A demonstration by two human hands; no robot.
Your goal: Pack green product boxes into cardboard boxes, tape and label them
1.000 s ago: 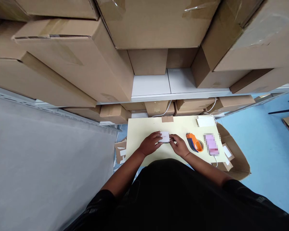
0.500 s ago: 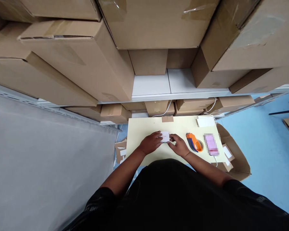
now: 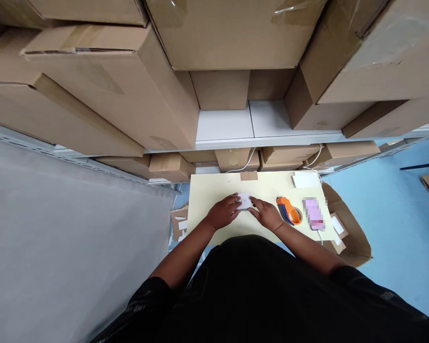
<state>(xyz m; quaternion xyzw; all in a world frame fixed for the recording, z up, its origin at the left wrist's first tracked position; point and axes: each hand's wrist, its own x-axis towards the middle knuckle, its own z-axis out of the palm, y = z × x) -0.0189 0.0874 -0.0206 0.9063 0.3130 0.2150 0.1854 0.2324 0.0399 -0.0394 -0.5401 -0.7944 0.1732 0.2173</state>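
A small white box (image 3: 243, 201) with faint print on its top lies between my hands, over the pale yellow table (image 3: 214, 185). My left hand (image 3: 224, 212) grips its left side, fingers over the top edge and thumb near the front. At the box's right side, my right hand (image 3: 268, 214) holds the edge between its fingers and thumb. The undersides of both hands are hidden. To the right of my right hand lies an orange and blue tape dispenser (image 3: 289, 210).
A pink-screened phone (image 3: 313, 213) with a cable lies at the table's right. Behind it is a white box-like item (image 3: 305, 180). An open carton (image 3: 357, 243) stands beyond the right edge. Shelves of large cardboard boxes (image 3: 236, 38) rise ahead; a grey wall (image 3: 75, 228) is left.
My right hand's fingers have closed in from just beside the box onto its right edge. My left hand stays in place on the box.
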